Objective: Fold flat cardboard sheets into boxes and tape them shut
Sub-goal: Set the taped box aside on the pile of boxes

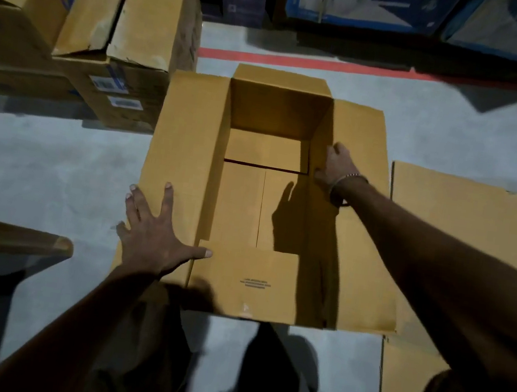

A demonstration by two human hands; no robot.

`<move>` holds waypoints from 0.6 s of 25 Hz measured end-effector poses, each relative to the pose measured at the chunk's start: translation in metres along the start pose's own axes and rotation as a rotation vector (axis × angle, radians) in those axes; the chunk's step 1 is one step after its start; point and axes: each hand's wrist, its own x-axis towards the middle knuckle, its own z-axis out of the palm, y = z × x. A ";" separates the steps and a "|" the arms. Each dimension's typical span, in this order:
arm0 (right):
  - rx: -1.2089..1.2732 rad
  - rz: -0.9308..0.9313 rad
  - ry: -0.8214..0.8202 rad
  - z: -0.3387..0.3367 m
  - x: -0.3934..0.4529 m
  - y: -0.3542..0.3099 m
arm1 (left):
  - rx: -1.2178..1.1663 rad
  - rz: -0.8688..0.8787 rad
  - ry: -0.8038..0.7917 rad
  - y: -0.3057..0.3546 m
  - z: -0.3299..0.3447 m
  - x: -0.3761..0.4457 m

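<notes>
Box (260, 196) erected on the floor (56, 160), bottom flaps folded in, top flaps open. Left hand (152, 230) flat, fingers spread, on the 9 o'clock flap; right hand (337, 170) gripping the 3 o'clock wall edge. Taping probably left; no tape visible.

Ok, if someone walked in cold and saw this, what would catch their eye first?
Probably the open cardboard box standing in the middle of the grey floor, top flaps spread outward. The left hand lies flat on its left flap, and the right hand grips its right wall. A red line crosses the floor behind it.
</notes>
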 end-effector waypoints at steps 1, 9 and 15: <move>0.005 -0.012 0.024 0.001 0.025 -0.002 | -0.020 -0.006 -0.034 -0.001 0.003 0.005; 0.865 0.099 0.250 -0.015 0.175 -0.014 | -0.055 -0.022 -0.070 -0.001 0.016 0.025; 0.986 0.120 0.397 -0.012 0.174 -0.013 | 0.067 -0.034 0.026 0.005 0.012 0.014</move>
